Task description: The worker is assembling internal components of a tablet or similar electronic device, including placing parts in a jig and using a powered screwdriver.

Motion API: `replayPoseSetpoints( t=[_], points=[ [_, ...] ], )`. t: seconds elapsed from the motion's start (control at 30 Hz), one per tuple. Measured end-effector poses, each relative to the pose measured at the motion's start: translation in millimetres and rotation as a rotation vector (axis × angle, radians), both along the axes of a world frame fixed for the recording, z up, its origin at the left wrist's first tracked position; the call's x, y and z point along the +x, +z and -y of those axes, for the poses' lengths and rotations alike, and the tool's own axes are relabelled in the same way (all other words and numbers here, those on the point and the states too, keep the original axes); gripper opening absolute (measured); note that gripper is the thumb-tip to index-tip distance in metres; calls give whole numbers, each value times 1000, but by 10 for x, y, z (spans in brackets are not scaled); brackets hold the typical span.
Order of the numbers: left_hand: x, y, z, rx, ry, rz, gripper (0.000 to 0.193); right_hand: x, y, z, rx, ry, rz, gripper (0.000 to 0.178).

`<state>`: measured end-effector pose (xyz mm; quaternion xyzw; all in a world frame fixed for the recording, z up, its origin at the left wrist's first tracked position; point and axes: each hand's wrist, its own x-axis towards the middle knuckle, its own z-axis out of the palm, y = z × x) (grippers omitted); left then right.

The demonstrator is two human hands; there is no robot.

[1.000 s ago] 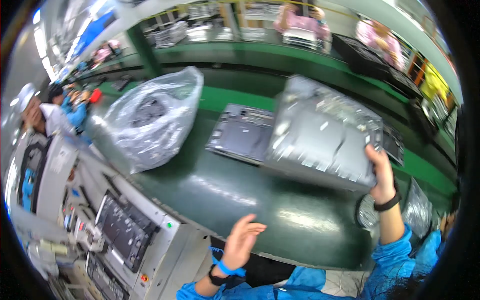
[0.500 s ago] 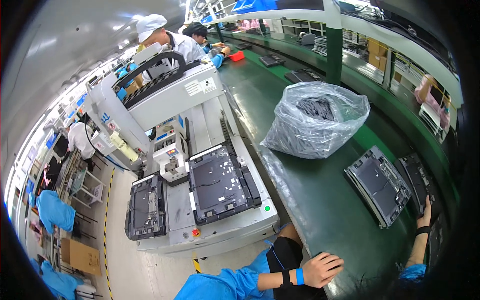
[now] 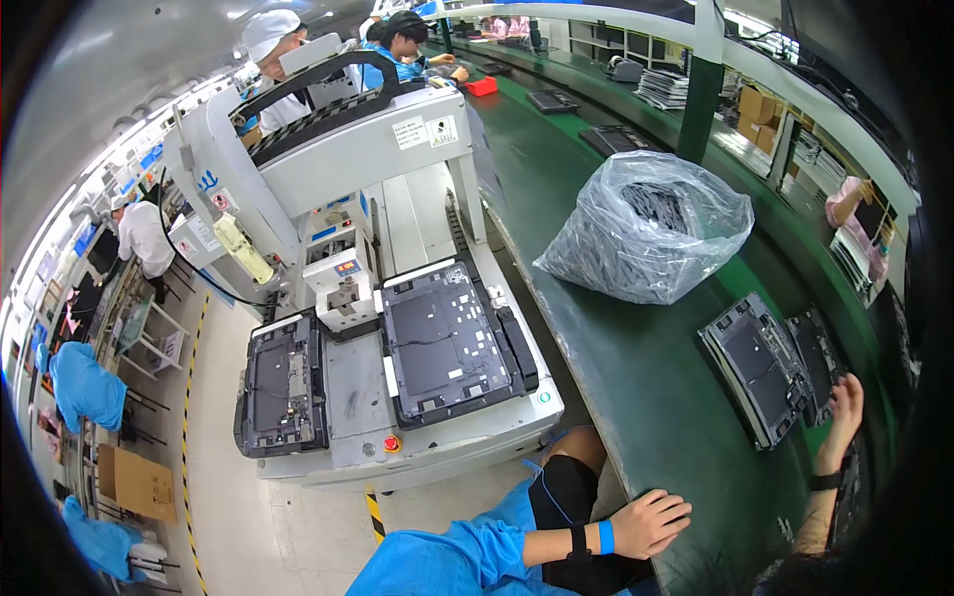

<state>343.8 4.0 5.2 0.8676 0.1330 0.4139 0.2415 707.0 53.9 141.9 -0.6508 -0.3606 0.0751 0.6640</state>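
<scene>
My left hand [image 3: 651, 523] lies on the near edge of the green bench, palm down with its fingers stretched out. At the far right my right hand [image 3: 845, 409] is raised with fingers apart and nothing visibly held. It is beside a dark flat electronics panel [image 3: 819, 360], perhaps a tablet housing; touching or just apart, I cannot tell. That panel sits against a stack of similar panels [image 3: 757, 363], whose top one shows a black sheet and circuit parts. Beyond the stack stands an open clear plastic bag [image 3: 636, 248] with dark pieces inside.
A white machine [image 3: 417, 437] on my left carries two black trays with panels, the left tray [image 3: 283, 387] and the right tray [image 3: 452, 343]. A red button [image 3: 392, 444] is on its front. Co-workers sit farther up the bench [image 3: 636, 397], near a red bin [image 3: 482, 86].
My right hand has opened and come away from the panel's edge, and that panel now lies closer against the stack. My left hand stays on the bench edge. The view has shifted slightly.
</scene>
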Motion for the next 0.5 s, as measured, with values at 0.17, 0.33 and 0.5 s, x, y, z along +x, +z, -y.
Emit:
replayPoseSetpoints(
  t=[0.17,0.33,0.5],
  points=[
    [-279,-7,-96,11,-141,29,30,-1938,328,-127,-211,637,22,13],
    [-1436,58,-179,-162,133,41,33,-3224,-16,-141,-646,1179,-248,15],
    [-2880,-91,247,-244,964,78,16,-4832,-184,-211,-763,1632,-612,27]
  ],
)
